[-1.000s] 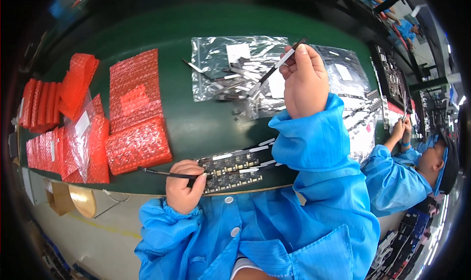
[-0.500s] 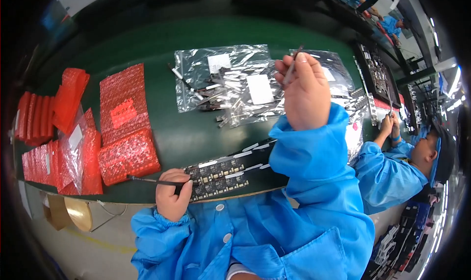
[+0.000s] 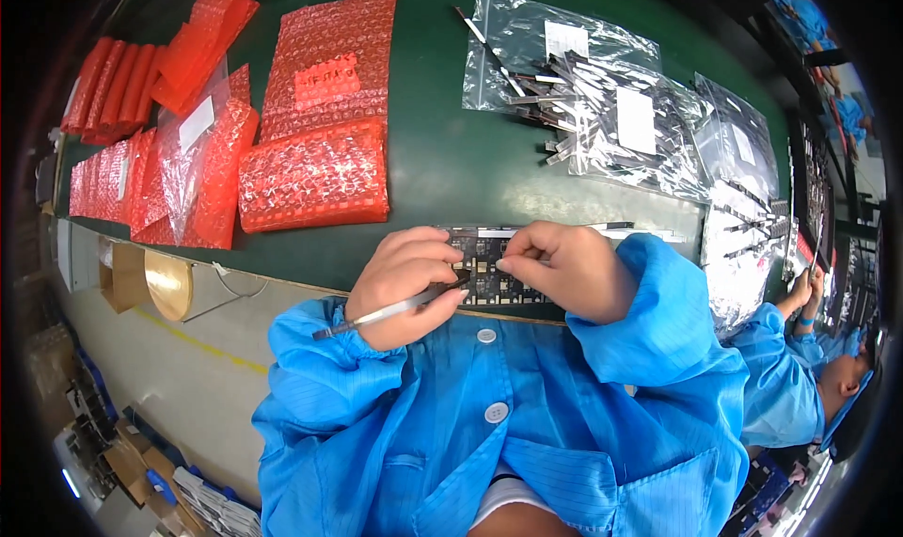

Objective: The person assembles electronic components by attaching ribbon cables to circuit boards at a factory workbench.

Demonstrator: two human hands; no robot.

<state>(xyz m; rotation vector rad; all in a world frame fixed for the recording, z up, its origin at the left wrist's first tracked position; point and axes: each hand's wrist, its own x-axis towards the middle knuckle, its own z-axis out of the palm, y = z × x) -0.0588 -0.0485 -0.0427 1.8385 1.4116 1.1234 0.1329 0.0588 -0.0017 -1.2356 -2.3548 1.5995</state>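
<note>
Both my hands are over a dark circuit board panel [image 3: 486,255] at the table's near edge. My left hand [image 3: 403,266] is closed on a thin black-and-white strip [image 3: 397,307], which slants across the palm toward the panel. Its fingers rest by the panel's left end. My right hand [image 3: 576,266] is pinched closed at the panel's middle, thumb and forefinger close to its surface. Anything between those fingertips is too small or hidden to make out. Strips with white parts [image 3: 616,226] extend from the panel's far side, to the right, partly behind my right hand.
Clear plastic bags with a heap of black-and-white strips [image 3: 588,109] lie at the far right. Red bubble wrap [image 3: 315,175] and rolled red packets [image 3: 113,86] are on the left of the green table [image 3: 428,151]. A co-worker in blue [image 3: 790,386] sits at right.
My right hand has come down from above the bags to the panel, bringing the strip it held out of sight. My left hand has shifted onto the panel's left end. The view has turned.
</note>
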